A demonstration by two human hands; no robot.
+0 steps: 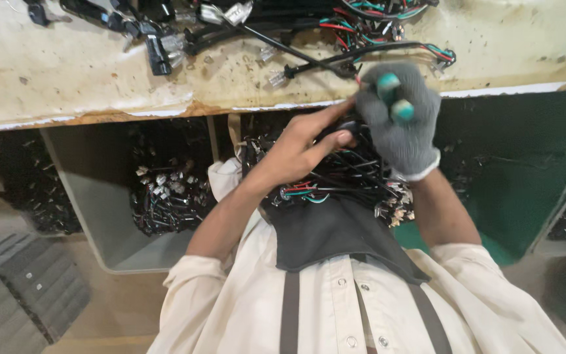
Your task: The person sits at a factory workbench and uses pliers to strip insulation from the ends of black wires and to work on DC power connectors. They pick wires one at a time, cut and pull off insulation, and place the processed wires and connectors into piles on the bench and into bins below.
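1. Head view: my gloved right hand closed on black wire harness at the worktop near edge.
2. My bare left hand, fingers extended, touching the wire bundle on my lap.

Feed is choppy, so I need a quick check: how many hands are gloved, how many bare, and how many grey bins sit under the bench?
Grey knitted glove hand with teal fingertips: 1
Bare hand: 1
Grey plastic bin of wire connectors: 1
Total: 3
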